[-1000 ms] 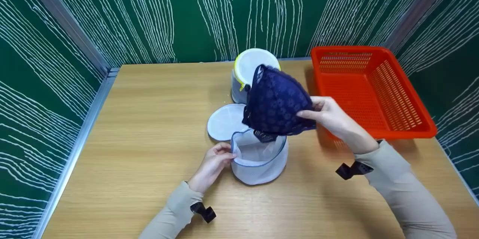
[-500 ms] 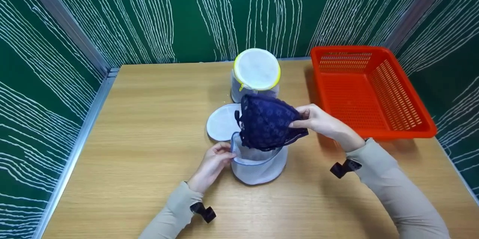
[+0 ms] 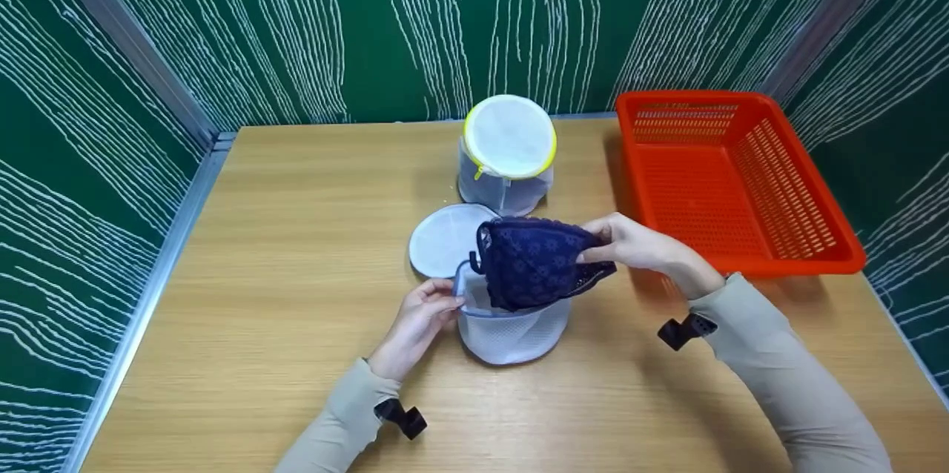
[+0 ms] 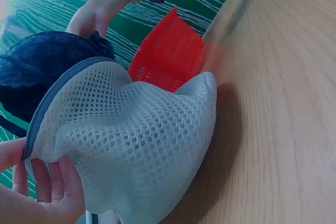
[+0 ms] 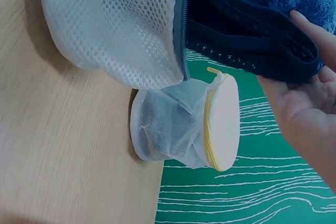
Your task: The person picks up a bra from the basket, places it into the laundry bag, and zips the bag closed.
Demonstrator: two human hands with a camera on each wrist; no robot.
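My right hand (image 3: 630,242) pinches a navy lace bra (image 3: 537,262) by its right side, over the mouth of a white mesh laundry bag (image 3: 511,336). In the right wrist view the lower edge of the bra (image 5: 252,40) reaches past the bag's zippered rim (image 5: 181,24). My left hand (image 3: 422,321) pinches that rim at its left side, thumb and fingers on either face of it, as the left wrist view shows with the hand (image 4: 47,187) at the dark zipper edge. The bag's round lid (image 3: 445,243) is folded back behind it, away from me.
Behind the bag stands a second mesh bag (image 3: 504,191), closed by a round lid with a yellow zipper. A red plastic basket (image 3: 700,191) sits at the back right. Green panels (image 3: 400,28) with white lines border the wooden table (image 3: 296,236).
My right hand has lowered the bra from in front of the yellow-zippered bag to the mouth of the nearer bag. The left hand keeps its grip, with the rim slightly shifted.
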